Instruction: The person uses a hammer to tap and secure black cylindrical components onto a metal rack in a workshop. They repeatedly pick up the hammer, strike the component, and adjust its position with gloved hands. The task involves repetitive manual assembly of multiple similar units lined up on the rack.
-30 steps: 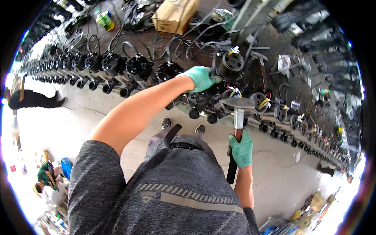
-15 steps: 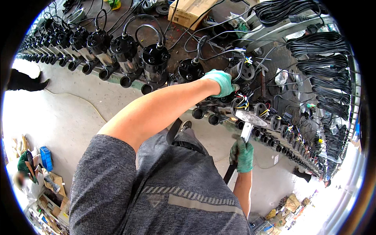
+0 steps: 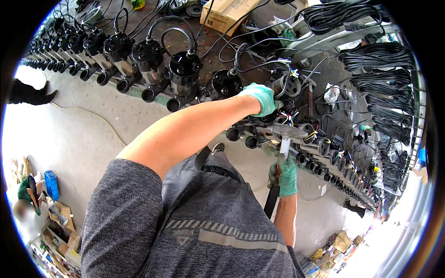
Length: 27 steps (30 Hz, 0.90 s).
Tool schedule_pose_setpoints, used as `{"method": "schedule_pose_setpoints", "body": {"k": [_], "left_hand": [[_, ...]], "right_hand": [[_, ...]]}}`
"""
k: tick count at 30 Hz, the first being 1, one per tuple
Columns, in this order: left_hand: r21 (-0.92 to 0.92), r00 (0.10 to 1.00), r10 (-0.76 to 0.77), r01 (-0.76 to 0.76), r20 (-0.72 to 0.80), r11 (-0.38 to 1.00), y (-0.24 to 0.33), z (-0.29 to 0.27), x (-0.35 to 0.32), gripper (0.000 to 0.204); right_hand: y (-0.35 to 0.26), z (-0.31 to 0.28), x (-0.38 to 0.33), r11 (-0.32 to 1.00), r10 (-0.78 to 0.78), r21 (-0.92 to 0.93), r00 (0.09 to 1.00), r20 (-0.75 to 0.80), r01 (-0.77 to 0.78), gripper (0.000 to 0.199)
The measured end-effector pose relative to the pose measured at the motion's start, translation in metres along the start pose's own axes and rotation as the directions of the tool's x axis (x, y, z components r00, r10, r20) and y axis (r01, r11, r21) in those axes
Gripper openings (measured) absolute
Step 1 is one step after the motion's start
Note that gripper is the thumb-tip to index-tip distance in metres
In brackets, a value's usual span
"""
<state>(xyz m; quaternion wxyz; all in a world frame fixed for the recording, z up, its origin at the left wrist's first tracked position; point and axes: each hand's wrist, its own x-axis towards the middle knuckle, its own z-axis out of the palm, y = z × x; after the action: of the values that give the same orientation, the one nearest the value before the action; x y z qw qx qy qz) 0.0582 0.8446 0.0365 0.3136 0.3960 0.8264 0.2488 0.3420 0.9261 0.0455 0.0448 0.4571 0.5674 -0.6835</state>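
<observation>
My right hand (image 3: 286, 177), in a green glove, is closed around the handle of a hammer (image 3: 289, 131). The hammer's metal head is raised over the bench-side row of pump bodies, in front of a body with coloured wires (image 3: 289, 116). My left hand (image 3: 263, 100), also gloved, reaches across to the row with its fingers curled down. It is beside a grey cylindrical housing (image 3: 291, 87) and right of a black-capped pump (image 3: 226, 84). Whatever its fingers grip is hidden under the glove.
More black-capped pumps (image 3: 184, 69) line the bench edge to the left. Open housings with wires (image 3: 323, 146) continue to the right. Coiled black cables (image 3: 378, 56) hang on a rack at the right. A cardboard box (image 3: 228, 14) sits farther back. Another person (image 3: 28, 192) is at lower left.
My right hand and the hammer have moved left and slightly up, and the hammer head has turned a little. My left hand has stayed nearly in place.
</observation>
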Motion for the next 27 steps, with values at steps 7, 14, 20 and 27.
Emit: {"method": "schedule_pose_setpoints", "body": {"k": [7,14,20,27], "left_hand": [[-0.009,1.000,-0.013,0.013,-0.013,1.000,0.000,0.001,0.000,0.056],[0.001,0.999,0.010,-0.010,-0.047,1.000,-0.006,0.010,0.008,0.055],[0.000,0.999,0.012,-0.012,-0.040,1.000,-0.004,0.006,0.003,0.055],[-0.395,0.790,0.056,-0.365,-0.610,0.843,-0.019,0.039,-0.019,0.080]], "right_hand": [[0.004,0.000,0.000,0.999,0.033,0.042,0.999,0.031,-0.034,0.047],[-0.037,0.015,-0.025,0.973,-0.195,-0.137,0.978,-0.068,0.185,0.040],[-0.070,0.016,-0.013,0.678,-0.395,-0.672,0.918,0.009,0.298,0.034],[-0.089,0.012,-0.007,0.464,-0.377,-0.844,0.922,0.085,0.268,0.037]]}}
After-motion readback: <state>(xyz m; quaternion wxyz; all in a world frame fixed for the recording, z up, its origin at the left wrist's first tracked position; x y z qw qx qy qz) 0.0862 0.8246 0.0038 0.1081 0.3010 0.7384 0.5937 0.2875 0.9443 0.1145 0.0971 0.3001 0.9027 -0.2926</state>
